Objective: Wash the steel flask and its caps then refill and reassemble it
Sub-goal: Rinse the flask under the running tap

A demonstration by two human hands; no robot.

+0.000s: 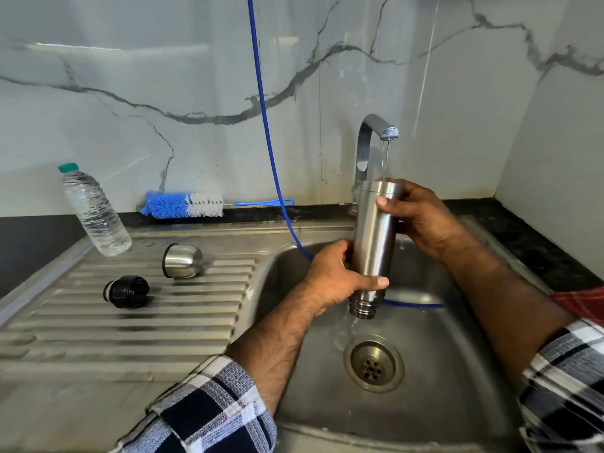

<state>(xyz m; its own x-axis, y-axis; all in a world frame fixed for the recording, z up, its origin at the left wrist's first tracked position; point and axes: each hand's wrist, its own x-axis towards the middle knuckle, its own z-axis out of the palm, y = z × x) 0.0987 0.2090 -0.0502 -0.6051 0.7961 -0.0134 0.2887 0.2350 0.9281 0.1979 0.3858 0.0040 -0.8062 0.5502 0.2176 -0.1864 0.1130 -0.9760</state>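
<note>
The steel flask (372,237) hangs upside down over the sink basin (457,338), its threaded mouth pointing at the drain. Water drains out of the mouth. My left hand (336,276) grips the flask near the mouth. My right hand (421,217) grips it near the base, under the running tap (369,142), whose stream falls onto the base. The steel cup cap (183,260) lies on its side on the ribbed drainboard (130,331). The black inner stopper (125,291) lies to its front left.
A clear plastic water bottle (94,214) with a green cap leans at the drainboard's back left. A blue and white bottle brush (196,206) lies along the wall. A blue hose (268,132) hangs down into the basin. The drain strainer (374,366) sits below the flask.
</note>
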